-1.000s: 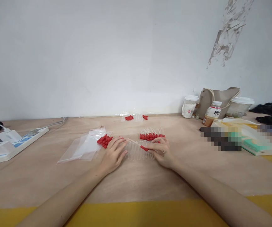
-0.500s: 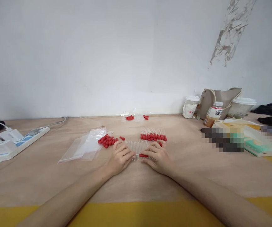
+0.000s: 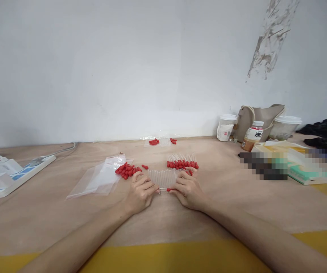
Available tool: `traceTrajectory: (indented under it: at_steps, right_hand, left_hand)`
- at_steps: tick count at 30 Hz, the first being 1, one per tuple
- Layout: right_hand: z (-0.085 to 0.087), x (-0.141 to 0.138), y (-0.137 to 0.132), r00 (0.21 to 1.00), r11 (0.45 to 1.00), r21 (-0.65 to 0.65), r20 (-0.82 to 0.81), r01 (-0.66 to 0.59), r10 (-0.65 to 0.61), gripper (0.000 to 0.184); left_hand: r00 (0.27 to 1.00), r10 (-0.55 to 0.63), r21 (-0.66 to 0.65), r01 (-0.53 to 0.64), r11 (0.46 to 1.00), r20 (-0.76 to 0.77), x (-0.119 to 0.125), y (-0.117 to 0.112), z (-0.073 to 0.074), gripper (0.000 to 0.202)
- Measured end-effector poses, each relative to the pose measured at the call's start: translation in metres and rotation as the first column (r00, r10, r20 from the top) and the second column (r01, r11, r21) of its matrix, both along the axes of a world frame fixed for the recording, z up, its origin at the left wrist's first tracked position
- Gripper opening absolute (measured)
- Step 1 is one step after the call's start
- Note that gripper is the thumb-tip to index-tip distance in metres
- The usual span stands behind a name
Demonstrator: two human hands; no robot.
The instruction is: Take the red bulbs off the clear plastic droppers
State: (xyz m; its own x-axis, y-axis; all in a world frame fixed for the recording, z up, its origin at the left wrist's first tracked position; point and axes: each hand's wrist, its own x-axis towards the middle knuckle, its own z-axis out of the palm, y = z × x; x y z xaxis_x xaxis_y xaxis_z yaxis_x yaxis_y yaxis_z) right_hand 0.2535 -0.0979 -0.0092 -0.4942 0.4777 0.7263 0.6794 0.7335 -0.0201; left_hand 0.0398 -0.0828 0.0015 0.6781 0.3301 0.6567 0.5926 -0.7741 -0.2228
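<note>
Between the fingertips of my left hand (image 3: 142, 191) is a thin clear dropper tube (image 3: 162, 189), lying crosswise. My right hand (image 3: 188, 189) pinches a red rubber bulb (image 3: 168, 190) at the tube's right end, mostly covered by the fingers. Under and between both hands lies a row of clear tubes (image 3: 163, 178). Left of it is a heap of red bulbs (image 3: 127, 170), one lying apart. Behind my right hand, droppers with red bulbs (image 3: 182, 164) lie side by side. Another bit of red (image 3: 191, 172) shows by the right knuckles.
Clear zip bags (image 3: 95, 178) lie at left, near a white power strip (image 3: 38, 165) with cables. More red pieces in clear plastic (image 3: 154, 141) lie by the wall. At right stand a paper cup (image 3: 226, 128), a bottle (image 3: 252, 135), a grey bag and a green-white box (image 3: 308, 172).
My right fingers have closed further over the red bulb, so less of it shows. Both hands have shifted slightly. The whole view has turned a little.
</note>
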Motion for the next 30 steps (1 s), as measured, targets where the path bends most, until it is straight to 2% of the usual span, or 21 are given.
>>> traceTrajectory:
  at_steps: [3,6,7,11,13,15,18,22,27,30]
  right_hand:
    - [-0.001,0.007,0.002,1.0,1.0,0.0,-0.025,-0.01,0.01,0.017]
    - [-0.001,0.026,0.011,0.985,0.997,-0.043,-0.157,0.061,-0.067,0.016]
    - [-0.001,0.034,0.016,0.968,0.991,-0.087,-0.224,0.098,-0.115,0.016]
    - [0.001,0.065,0.037,0.876,0.947,-0.306,-0.426,0.096,-0.227,0.024]
    - [0.003,0.077,0.044,0.845,0.899,-0.41,-0.416,0.154,-0.335,0.025]
    - [0.004,0.085,0.047,0.825,0.828,-0.521,-0.363,0.205,-0.432,0.026]
    - [0.005,0.089,0.046,0.799,0.745,-0.626,-0.316,0.23,-0.511,0.024]
    - [0.003,0.087,0.042,0.832,0.747,-0.615,-0.257,0.252,-0.492,0.013]
    - [-0.004,0.082,0.045,0.857,0.724,-0.654,-0.227,0.219,-0.463,0.01]
    - [-0.01,0.079,0.049,0.859,0.729,-0.655,-0.242,0.198,-0.451,0.01]
  left_hand:
    - [0.999,0.004,-0.005,-0.004,1.0,0.038,-0.006,0.001,-0.002,0.017]
    - [0.984,0.101,-0.044,-0.095,0.994,0.148,-0.018,0.006,-0.006,0.016]
    - [0.973,0.14,-0.07,-0.129,0.989,0.184,-0.021,0.008,-0.008,0.016]
    - [0.941,0.259,-0.215,-0.212,0.953,0.218,-0.028,0.016,-0.014,0.022]
    - [0.929,0.316,-0.261,-0.262,0.929,0.192,-0.027,0.017,-0.015,0.032]
    - [0.917,0.354,-0.276,-0.297,0.914,0.186,-0.025,0.018,-0.015,0.04]
    - [0.902,0.373,-0.312,-0.297,0.902,0.22,-0.024,0.018,-0.014,0.034]
    - [0.883,0.403,-0.404,-0.286,0.869,0.241,-0.025,0.019,-0.011,0.011]
    - [0.877,0.432,-0.42,-0.318,0.85,0.21,-0.025,0.021,-0.01,0.011]
    - [0.868,0.463,-0.456,-0.342,0.821,0.182,-0.023,0.021,-0.008,0.012]
